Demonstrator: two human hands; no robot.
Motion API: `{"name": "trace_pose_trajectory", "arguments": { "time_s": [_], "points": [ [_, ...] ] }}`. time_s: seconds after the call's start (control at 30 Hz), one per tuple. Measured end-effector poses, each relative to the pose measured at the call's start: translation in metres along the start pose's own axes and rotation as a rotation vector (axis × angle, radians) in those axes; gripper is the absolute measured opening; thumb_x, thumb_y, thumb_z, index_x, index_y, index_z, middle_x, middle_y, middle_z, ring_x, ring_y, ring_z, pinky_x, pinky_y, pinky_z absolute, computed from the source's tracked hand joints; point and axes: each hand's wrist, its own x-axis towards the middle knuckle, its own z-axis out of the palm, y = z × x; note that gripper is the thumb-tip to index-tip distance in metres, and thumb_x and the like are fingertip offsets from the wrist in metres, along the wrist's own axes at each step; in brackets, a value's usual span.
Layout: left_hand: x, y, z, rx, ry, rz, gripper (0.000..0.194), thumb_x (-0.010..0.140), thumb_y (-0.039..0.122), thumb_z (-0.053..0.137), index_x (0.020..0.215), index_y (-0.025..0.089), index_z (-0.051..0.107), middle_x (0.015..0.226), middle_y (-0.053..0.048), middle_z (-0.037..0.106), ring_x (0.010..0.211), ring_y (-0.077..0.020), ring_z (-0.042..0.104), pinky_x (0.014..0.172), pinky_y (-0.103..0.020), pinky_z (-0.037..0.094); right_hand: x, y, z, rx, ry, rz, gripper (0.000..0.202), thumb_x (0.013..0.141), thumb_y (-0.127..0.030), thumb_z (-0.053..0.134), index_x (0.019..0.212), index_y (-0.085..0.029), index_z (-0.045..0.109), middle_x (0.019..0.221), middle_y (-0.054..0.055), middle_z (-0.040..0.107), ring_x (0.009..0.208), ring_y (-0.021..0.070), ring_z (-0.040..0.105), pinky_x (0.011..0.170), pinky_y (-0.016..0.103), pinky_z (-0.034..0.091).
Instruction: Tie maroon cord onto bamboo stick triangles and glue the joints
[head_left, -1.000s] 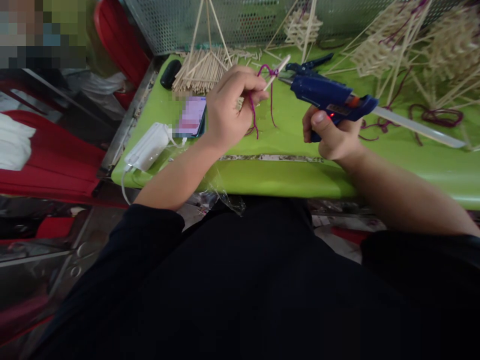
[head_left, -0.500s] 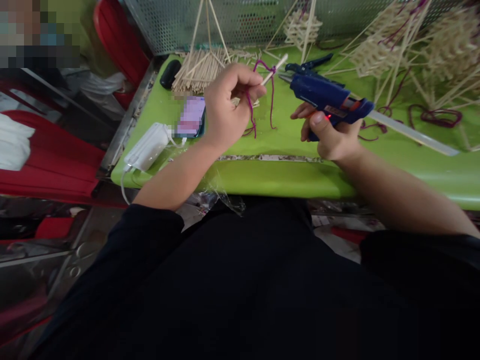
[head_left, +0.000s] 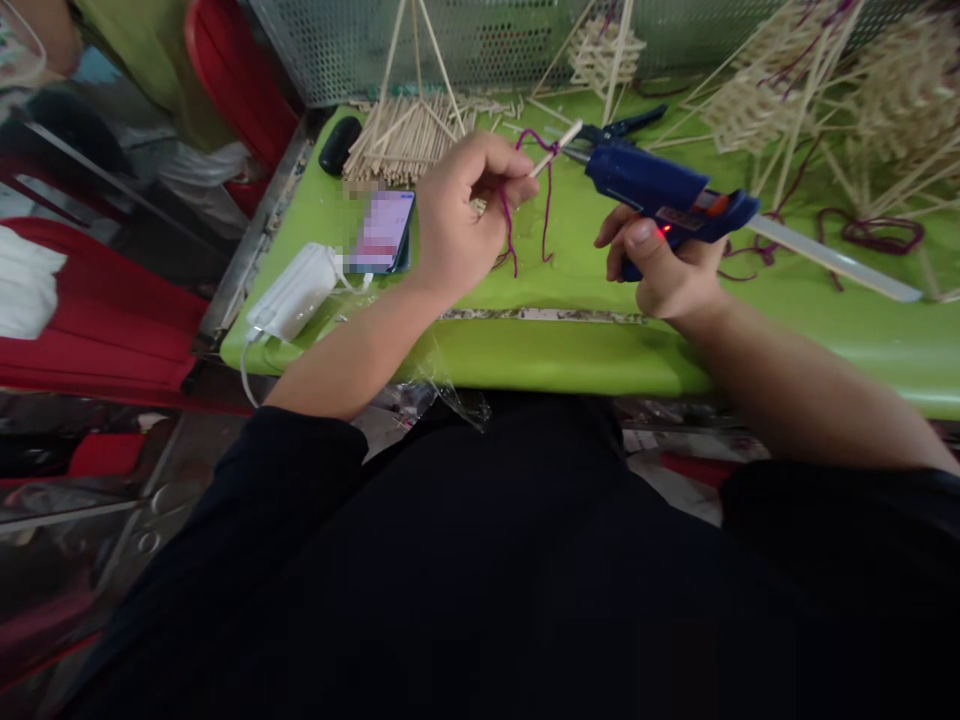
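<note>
Pinched in the fingers of my left hand (head_left: pixel 469 215) is a thin wooden stick (head_left: pixel 564 138), tilted up to the right. A purple string (head_left: pixel 549 200) is tied round the stick, its ends hanging down. My right hand (head_left: pixel 664 255) is wrapped round the handle of a blue glue gun (head_left: pixel 649 185), whose small red light glows. The gun's nozzle points left, close to the knot; I cannot tell if they touch. A long whitish glue stick (head_left: pixel 840 262) juts out of the gun's rear. Behind the nozzle lies a dark-handled tool (head_left: pixel 634 122), partly covered.
On the green table (head_left: pixel 570 355) lie a pile of wooden sticks (head_left: pixel 409 140), a phone (head_left: pixel 386 230), a white power adapter (head_left: pixel 296 290) and a black object (head_left: pixel 340 145). Stick structures (head_left: pixel 772 90) with purple string stand right. A perforated metal panel (head_left: pixel 480 50) runs behind. Red chairs (head_left: pixel 97 310) stand left.
Both hands have shifted slightly right, carrying the stick with its string and the glue gun. The stick has dipped a little. Both grips are the same.
</note>
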Motion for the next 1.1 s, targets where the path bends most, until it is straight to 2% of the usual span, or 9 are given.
{"name": "trace_pose_trajectory", "arguments": {
  "time_s": [0.2,0.4,0.57,0.7,0.8,0.97,1.03,1.1],
  "points": [
    [0.001,0.016,0.001,-0.082,0.039,-0.209,0.024,0.095,0.012,0.086,0.083,0.031,0.076,0.095,-0.002,0.074,0.096,-0.0176,0.068,0.091,-0.029,0.062,0.001,-0.002,0.001,0.023,0.011,0.058,0.054,0.095,-0.088,0.080,0.094,-0.034,0.079,0.086,0.005,0.072,0.060,0.0260,0.068,0.059,0.054,0.065],
    [0.000,0.023,0.003,-0.165,0.042,-0.181,0.022,0.100,0.015,0.081,0.085,0.030,0.080,0.093,-0.001,0.072,0.094,-0.0166,0.067,0.090,-0.029,0.061,0.003,-0.013,0.003,0.026,0.016,0.074,0.051,0.095,-0.084,0.082,0.089,-0.034,0.074,0.077,0.004,0.067,0.051,0.0225,0.057,0.052,0.051,0.058],
    [0.001,0.032,0.005,-0.253,0.118,-0.319,0.031,0.094,0.004,0.084,0.075,0.027,0.080,0.090,-0.001,0.069,0.091,-0.0139,0.065,0.087,-0.025,0.059,0.004,-0.015,0.007,0.012,0.039,0.050,0.057,0.094,-0.087,0.082,0.085,-0.032,0.069,0.069,0.002,0.062,0.046,0.0202,0.053,0.041,0.043,0.046],
    [0.000,0.021,0.004,-0.179,0.070,-0.166,0.024,0.097,0.010,0.084,0.082,0.028,0.082,0.091,0.001,0.071,0.091,-0.0123,0.068,0.088,-0.025,0.060,0.005,-0.013,0.008,0.051,0.060,0.024,0.056,0.093,-0.083,0.087,0.084,-0.030,0.071,0.070,0.002,0.063,0.045,0.0185,0.054,0.039,0.041,0.047],
    [-0.001,0.006,0.003,-0.139,0.067,-0.067,0.017,0.099,0.020,0.085,0.085,0.029,0.081,0.092,0.001,0.070,0.090,-0.0121,0.072,0.086,-0.028,0.062,0.005,-0.012,0.006,0.048,0.057,0.053,0.058,0.091,-0.086,0.087,0.084,-0.030,0.071,0.069,0.001,0.063,0.045,0.0182,0.055,0.040,0.042,0.051],
    [0.000,-0.013,0.002,-0.135,0.044,0.027,0.010,0.102,0.028,0.083,0.093,0.031,0.079,0.095,0.000,0.074,0.089,-0.0131,0.074,0.083,-0.034,0.062,0.004,-0.013,0.003,0.017,0.017,0.091,0.058,0.092,-0.089,0.084,0.082,-0.033,0.072,0.067,0.001,0.064,0.048,0.0208,0.056,0.045,0.047,0.056],
    [-0.001,-0.015,0.002,-0.156,0.039,0.048,0.010,0.100,0.032,0.085,0.094,0.032,0.078,0.094,0.000,0.075,0.086,-0.0140,0.075,0.078,-0.035,0.061,0.004,-0.015,0.003,0.005,0.009,0.103,0.056,0.092,-0.089,0.082,0.083,-0.035,0.073,0.067,0.002,0.064,0.048,0.0223,0.055,0.046,0.050,0.056],
    [-0.002,-0.012,0.003,-0.170,0.028,0.004,0.012,0.099,0.034,0.087,0.093,0.033,0.077,0.094,0.000,0.075,0.086,-0.0155,0.075,0.079,-0.036,0.061,0.004,-0.015,0.004,-0.006,0.013,0.105,0.055,0.092,-0.089,0.081,0.084,-0.035,0.072,0.067,0.002,0.063,0.048,0.0230,0.055,0.046,0.050,0.054]
  ]
}}
